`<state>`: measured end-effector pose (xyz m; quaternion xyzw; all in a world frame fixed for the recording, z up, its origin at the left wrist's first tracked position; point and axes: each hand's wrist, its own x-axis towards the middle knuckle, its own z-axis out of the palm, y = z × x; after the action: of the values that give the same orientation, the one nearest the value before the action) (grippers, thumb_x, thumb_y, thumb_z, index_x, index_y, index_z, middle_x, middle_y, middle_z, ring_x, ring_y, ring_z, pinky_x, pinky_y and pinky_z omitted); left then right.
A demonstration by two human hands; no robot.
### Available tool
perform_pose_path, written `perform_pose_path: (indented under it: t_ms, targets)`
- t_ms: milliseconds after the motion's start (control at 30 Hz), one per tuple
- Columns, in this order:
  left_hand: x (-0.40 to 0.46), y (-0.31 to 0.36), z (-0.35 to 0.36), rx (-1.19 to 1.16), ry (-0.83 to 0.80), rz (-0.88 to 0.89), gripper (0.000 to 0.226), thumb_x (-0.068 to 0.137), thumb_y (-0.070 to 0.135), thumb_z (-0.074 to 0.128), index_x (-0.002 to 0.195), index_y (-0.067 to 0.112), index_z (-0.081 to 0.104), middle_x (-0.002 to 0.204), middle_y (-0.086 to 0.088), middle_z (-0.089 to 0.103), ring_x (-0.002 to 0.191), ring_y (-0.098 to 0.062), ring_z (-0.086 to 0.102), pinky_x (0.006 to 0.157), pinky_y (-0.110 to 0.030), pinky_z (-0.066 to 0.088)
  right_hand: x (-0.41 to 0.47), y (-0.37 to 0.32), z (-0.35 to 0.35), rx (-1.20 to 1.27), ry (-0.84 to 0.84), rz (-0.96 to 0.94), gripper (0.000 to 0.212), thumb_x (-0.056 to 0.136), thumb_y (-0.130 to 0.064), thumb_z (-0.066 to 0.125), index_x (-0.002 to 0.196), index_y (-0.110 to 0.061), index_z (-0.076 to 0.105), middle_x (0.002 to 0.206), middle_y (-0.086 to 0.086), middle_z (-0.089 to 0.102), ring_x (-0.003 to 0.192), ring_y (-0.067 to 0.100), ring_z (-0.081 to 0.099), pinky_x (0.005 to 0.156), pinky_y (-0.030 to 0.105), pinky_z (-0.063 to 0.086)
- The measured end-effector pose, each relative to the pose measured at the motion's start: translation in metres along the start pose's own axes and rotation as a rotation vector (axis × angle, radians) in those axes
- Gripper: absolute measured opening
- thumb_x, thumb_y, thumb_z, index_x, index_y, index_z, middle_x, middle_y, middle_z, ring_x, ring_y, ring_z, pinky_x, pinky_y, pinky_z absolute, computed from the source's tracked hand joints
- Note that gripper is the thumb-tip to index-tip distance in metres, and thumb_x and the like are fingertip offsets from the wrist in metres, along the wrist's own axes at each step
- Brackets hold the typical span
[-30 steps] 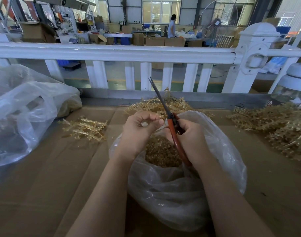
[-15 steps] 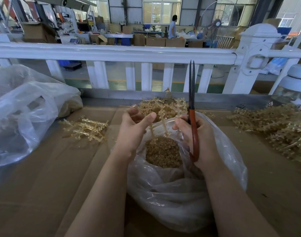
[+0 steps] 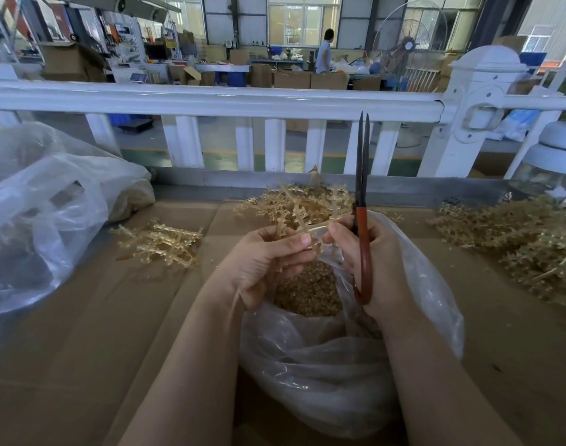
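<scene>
My right hand (image 3: 376, 262) grips red-handled scissors (image 3: 362, 220), the dark blades pointing straight up and nearly together. My left hand (image 3: 265, 262) pinches a branched, tan plastic sprue (image 3: 294, 214) just above the mouth of a clear plastic bag (image 3: 339, 375). My right fingertips also touch that sprue. Inside the bag lies a heap of small tan cut pieces (image 3: 310, 291). Both hands hover over the bag's opening.
A cardboard-covered table (image 3: 82, 349) carries a stripped sprue pile (image 3: 161, 243) at left, a sprue heap (image 3: 304, 197) behind the bag and a large heap (image 3: 516, 246) at right. A big clear bag (image 3: 40, 214) sits far left. A white railing (image 3: 211, 101) borders the back.
The scissors swung from leaning left to upright. My left hand let go of what it held, opened, then took a fresh sprue from the heap behind the bag.
</scene>
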<state>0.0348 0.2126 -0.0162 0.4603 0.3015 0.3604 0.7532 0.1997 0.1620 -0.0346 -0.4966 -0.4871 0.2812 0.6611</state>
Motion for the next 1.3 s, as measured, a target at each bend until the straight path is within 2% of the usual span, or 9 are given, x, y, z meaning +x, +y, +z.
perform_pose_path:
  t_ms: [100, 200, 367, 467, 700, 900, 1000, 1067, 1300]
  targets:
    - [0.001, -0.001, 0.004, 0.011, 0.029, 0.069, 0.033, 0.066, 0.009, 0.08, 0.091, 0.01, 0.058, 0.083, -0.012, 0.076, 0.071, -0.018, 0.074, 0.062, -0.024, 0.06, 0.001, 0.0, 0.001, -0.02, 0.014, -0.007, 0.003, 0.094, -0.01, 0.068, 0.091, -0.01, 0.069, 0.078, -0.002, 0.072, 0.076, 0.011, 0.07, 0.072, 0.02, 0.056]
    - [0.004, -0.001, 0.008, 0.018, 0.138, 0.212, 0.027, 0.074, 0.0, 0.076, 0.084, 0.012, 0.054, 0.075, -0.01, 0.074, 0.062, -0.016, 0.071, 0.061, -0.024, 0.057, 0.001, 0.0, 0.002, -0.071, 0.041, -0.023, 0.016, 0.093, -0.017, 0.071, 0.091, -0.001, 0.07, 0.075, 0.003, 0.068, 0.072, 0.008, 0.065, 0.07, 0.019, 0.054]
    - [0.01, -0.005, 0.005, 0.088, 0.237, 0.4, 0.023, 0.076, 0.001, 0.077, 0.079, 0.009, 0.056, 0.071, -0.009, 0.071, 0.064, -0.015, 0.069, 0.064, -0.025, 0.054, -0.001, -0.002, 0.005, -0.093, 0.029, 0.051, 0.042, 0.087, -0.037, 0.075, 0.077, 0.002, 0.064, 0.062, 0.006, 0.058, 0.061, 0.021, 0.056, 0.067, 0.038, 0.052]
    - [0.011, -0.008, 0.007, 0.15, 0.223, 0.479, 0.023, 0.078, 0.0, 0.077, 0.076, 0.008, 0.055, 0.066, -0.005, 0.066, 0.065, -0.015, 0.067, 0.064, -0.025, 0.054, -0.003, -0.002, 0.006, -0.145, -0.024, 0.054, 0.055, 0.082, -0.055, 0.074, 0.066, -0.004, 0.062, 0.058, 0.005, 0.057, 0.056, 0.019, 0.054, 0.064, 0.035, 0.049]
    - [0.011, -0.011, 0.014, 0.204, 0.174, 0.545, 0.027, 0.08, -0.005, 0.074, 0.074, 0.008, 0.051, 0.058, 0.005, 0.058, 0.057, -0.007, 0.058, 0.057, -0.017, 0.049, -0.003, 0.0, 0.007, -0.168, -0.09, 0.094, 0.033, 0.084, -0.045, 0.075, 0.077, -0.013, 0.075, 0.066, 0.001, 0.07, 0.067, 0.014, 0.069, 0.075, 0.026, 0.055]
    - [0.009, -0.008, 0.013, 0.082, 0.221, 0.376, 0.017, 0.078, 0.007, 0.077, 0.078, 0.009, 0.06, 0.07, -0.006, 0.071, 0.058, -0.012, 0.063, 0.056, -0.021, 0.049, -0.002, 0.0, 0.007, -0.176, -0.064, 0.088, 0.021, 0.09, -0.019, 0.073, 0.071, -0.012, 0.075, 0.071, 0.004, 0.073, 0.074, 0.021, 0.07, 0.075, 0.022, 0.057]
    - [0.008, -0.006, 0.013, 0.063, 0.219, 0.173, 0.017, 0.079, 0.021, 0.077, 0.079, 0.008, 0.067, 0.069, -0.006, 0.07, 0.05, -0.008, 0.055, 0.049, -0.017, 0.044, -0.001, -0.001, 0.005, -0.126, -0.06, 0.085, 0.016, 0.09, -0.013, 0.073, 0.074, -0.012, 0.075, 0.073, 0.006, 0.074, 0.079, 0.031, 0.071, 0.083, 0.043, 0.06]
    - [0.007, -0.005, 0.012, 0.042, 0.194, 0.058, 0.023, 0.076, 0.031, 0.076, 0.079, 0.009, 0.068, 0.063, -0.002, 0.065, 0.047, -0.007, 0.049, 0.045, -0.015, 0.039, -0.001, -0.001, 0.005, -0.125, -0.066, 0.07, 0.014, 0.09, -0.012, 0.073, 0.076, -0.014, 0.076, 0.074, 0.005, 0.075, 0.079, 0.029, 0.072, 0.085, 0.047, 0.059]
    - [0.006, -0.005, 0.008, 0.071, 0.131, 0.003, 0.025, 0.087, 0.032, 0.068, 0.069, 0.015, 0.073, 0.064, 0.002, 0.057, 0.05, -0.005, 0.047, 0.045, -0.016, 0.037, -0.002, -0.001, 0.005, -0.101, -0.118, 0.033, 0.011, 0.091, -0.01, 0.072, 0.081, -0.013, 0.073, 0.072, 0.004, 0.074, 0.075, 0.015, 0.072, 0.08, 0.023, 0.056]
